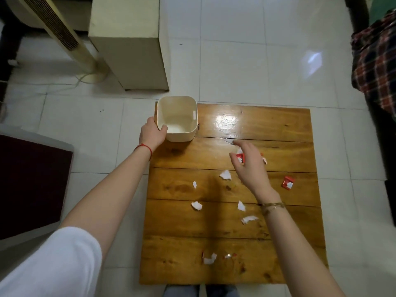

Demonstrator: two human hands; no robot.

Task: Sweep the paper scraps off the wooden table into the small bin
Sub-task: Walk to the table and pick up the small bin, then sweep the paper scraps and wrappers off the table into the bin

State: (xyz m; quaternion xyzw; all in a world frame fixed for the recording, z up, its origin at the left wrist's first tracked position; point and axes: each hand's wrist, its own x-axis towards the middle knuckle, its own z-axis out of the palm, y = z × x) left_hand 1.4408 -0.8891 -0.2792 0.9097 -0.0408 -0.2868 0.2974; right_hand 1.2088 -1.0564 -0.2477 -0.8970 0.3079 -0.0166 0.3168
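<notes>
No text, label or number is legible on anything here

The left hand [152, 133] is curled in a grip, arm outstretched; the right hand [249, 166] hovers with fingers loosely spread.

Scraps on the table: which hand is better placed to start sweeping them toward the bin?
Probably the right hand: it hangs open over the paper scraps mid-table, fingers spread. The left hand is occupied, gripping the small bin at the wooden table corner.
</notes>
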